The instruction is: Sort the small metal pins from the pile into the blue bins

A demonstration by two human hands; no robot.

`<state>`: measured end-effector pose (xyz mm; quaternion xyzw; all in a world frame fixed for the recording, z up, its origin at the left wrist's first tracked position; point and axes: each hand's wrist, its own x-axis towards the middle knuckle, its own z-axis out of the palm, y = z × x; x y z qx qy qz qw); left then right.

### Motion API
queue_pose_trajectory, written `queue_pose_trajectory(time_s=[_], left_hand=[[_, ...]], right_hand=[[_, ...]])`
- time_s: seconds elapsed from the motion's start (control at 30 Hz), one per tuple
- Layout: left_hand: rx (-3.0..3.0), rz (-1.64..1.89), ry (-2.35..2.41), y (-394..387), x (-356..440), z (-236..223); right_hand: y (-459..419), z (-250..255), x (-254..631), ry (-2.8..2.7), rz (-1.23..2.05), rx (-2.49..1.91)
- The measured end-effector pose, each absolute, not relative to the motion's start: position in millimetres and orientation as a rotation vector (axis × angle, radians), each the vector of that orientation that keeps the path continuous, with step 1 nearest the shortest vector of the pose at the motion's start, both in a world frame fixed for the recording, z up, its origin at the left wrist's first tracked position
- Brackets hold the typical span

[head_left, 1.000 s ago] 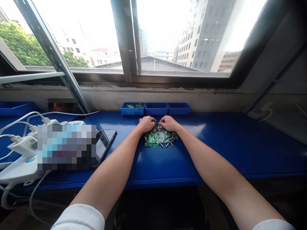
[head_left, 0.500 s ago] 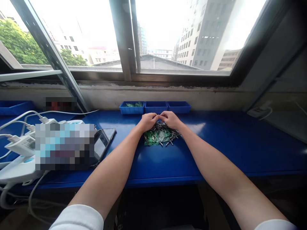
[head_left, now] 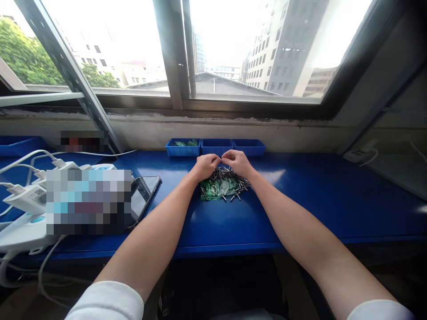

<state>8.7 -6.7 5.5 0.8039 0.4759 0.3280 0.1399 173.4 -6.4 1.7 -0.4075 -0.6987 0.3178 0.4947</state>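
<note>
A heap of small metal pins that look like blind rivets point(head_left: 227, 176) lies on a crumpled green plastic packet point(head_left: 216, 190), with a few spilling over its front and right edges. Just above the heap's far side, my left hand point(head_left: 207, 166) is closed in a pinch. My right hand point(head_left: 237, 162) pinches opposite it, thumb and forefinger close to the left fingertips. A tiny dark thing shows between the two pinches, too small to make out.
Three joined blue bins point(head_left: 216, 149) stand behind my hands, the left one holding green packets point(head_left: 185, 143). To the left on the blue table point(head_left: 230, 229) are a phone point(head_left: 145, 198), a white power strip point(head_left: 26, 233), and chargers with cables. A window rises behind.
My right hand has lifted slightly and its fingers have come a little away from the left ones. My left hand stays nearly in place over the heap.
</note>
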Motion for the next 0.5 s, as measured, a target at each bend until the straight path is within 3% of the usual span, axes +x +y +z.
queue_pose_trajectory(time_s=[0.3, 0.4, 0.5], left_hand=[[2.341, 0.979, 1.348, -7.5, 7.9, 6.7], [2.339, 0.949, 1.458, -6.8, 6.7, 5.7], [2.302, 0.950, 1.666, -2.7, 2.4, 3.1]], right_hand=[[-14.5, 9.2, 176.6, -1.601, 1.020, -0.920], [-15.3, 9.2, 177.6, -1.623, 0.904, -0.962], [-14.2, 8.7, 177.0, -1.746, 0.570, -1.119]])
